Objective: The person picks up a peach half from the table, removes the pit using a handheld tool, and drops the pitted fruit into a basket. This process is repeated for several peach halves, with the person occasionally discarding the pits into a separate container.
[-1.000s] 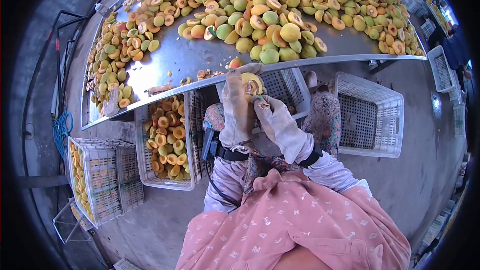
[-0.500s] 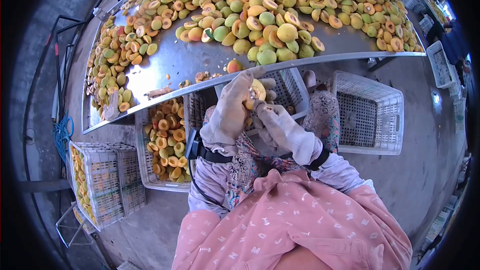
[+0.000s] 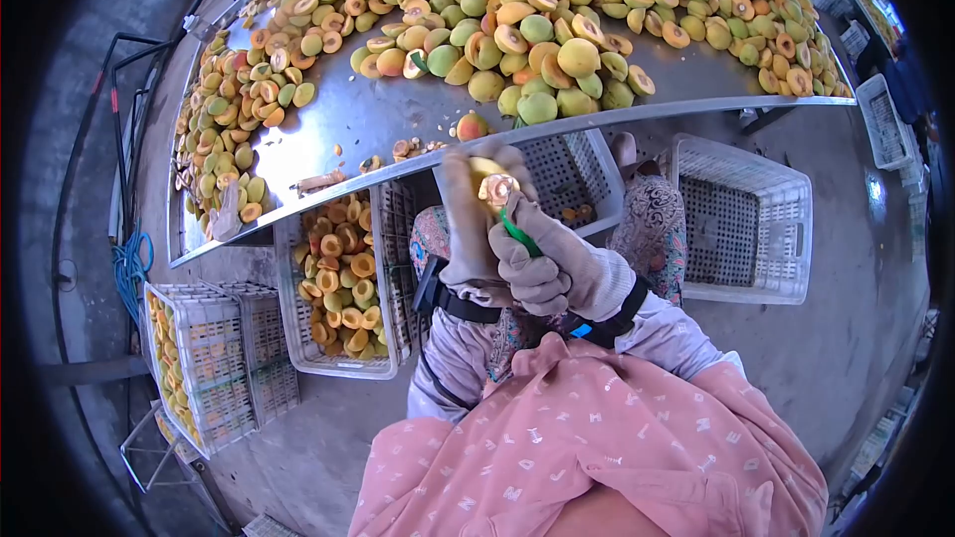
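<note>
My left hand [image 3: 466, 224], in a pale glove, is closed around a peach half [image 3: 495, 189] just in front of the table edge. The cut side faces up, and its centre looks brownish and rough. My right hand [image 3: 549, 264], also gloved, grips a green-handled tool [image 3: 519, 231]. The tool's upper end meets the cut face of the peach half; its tip is hidden there. On the metal table [image 3: 368, 134] beyond lie many peach halves [image 3: 527, 25], with a single reddish peach piece [image 3: 472, 126] near the rim.
Under the table edge, a white crate [image 3: 388, 363] holds pitted peach halves. Another crate [image 3: 609, 174] sits below my hands with a few pieces in it. To the right stands a white crate [image 3: 791, 239]. Stacked crates [image 3: 224, 368] of fruit are at left, near a blue hose [image 3: 129, 264].
My right hand has turned, so the green handle now shows in its grip. The peach half has tilted its cut face toward me. My left hand is blurred by motion.
</note>
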Motion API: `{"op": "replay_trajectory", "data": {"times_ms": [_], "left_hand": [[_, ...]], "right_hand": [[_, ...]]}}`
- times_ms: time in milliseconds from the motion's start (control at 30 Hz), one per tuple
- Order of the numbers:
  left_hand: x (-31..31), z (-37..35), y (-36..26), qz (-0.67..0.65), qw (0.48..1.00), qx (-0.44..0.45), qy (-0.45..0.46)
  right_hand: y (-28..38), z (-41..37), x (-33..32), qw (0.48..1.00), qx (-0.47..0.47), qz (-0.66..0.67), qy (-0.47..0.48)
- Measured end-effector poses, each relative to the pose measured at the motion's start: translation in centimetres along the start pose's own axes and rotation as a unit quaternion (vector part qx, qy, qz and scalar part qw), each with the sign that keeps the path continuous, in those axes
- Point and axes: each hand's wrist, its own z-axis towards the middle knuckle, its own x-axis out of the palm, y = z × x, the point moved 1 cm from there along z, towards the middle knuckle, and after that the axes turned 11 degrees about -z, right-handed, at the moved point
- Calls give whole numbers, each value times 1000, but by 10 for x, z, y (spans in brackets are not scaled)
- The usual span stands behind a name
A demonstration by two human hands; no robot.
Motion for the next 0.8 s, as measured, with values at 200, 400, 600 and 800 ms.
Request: {"op": "replay_trajectory", "data": {"times_ms": [200,400,600,800], "left_hand": [[-76,-14,-100,416,750,388,-339],[-76,67,-75,715,643,235,-141],[-60,186,-7,950,303,73,31],[-72,181,-17,962,262,73,10]], "right_hand": [[-9,0,-28,998,-21,60,5],[-2,6,-52,995,-11,82,-54],[17,-23,-76,976,-32,47,-208],[19,-12,-78,966,-30,-20,-255]]}}
